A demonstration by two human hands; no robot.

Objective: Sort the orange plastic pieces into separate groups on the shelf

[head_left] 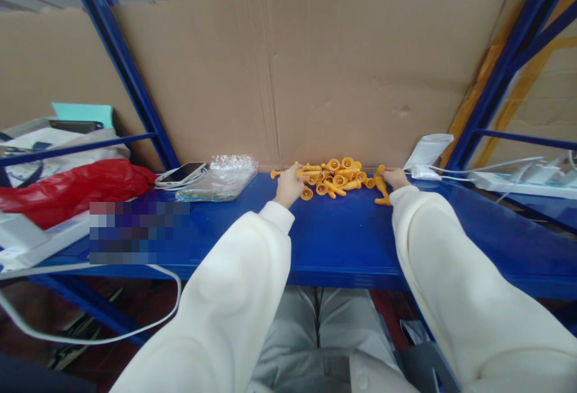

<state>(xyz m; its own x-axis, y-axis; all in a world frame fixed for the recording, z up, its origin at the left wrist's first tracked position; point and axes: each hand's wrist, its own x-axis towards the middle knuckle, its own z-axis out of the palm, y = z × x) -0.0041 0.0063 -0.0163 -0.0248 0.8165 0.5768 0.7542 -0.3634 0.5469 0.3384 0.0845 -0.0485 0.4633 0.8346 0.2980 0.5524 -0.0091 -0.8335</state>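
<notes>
A heap of several small orange plastic pieces (336,176) lies on the blue shelf (342,243) against the cardboard backing. My left hand (288,185) rests at the heap's left edge, fingers curled around an orange piece (282,172) that sticks out to the left. My right hand (395,178) is at the heap's right edge, closed on another orange piece (382,187) that hangs down from it. Both arms wear cream sleeves.
Left of the heap lie a clear plastic bag (223,178), a phone (183,172) with a white cable, and a red bag (76,188). At the right are a white pouch (428,149) and a white power strip (518,182). Blue rack posts stand on both sides.
</notes>
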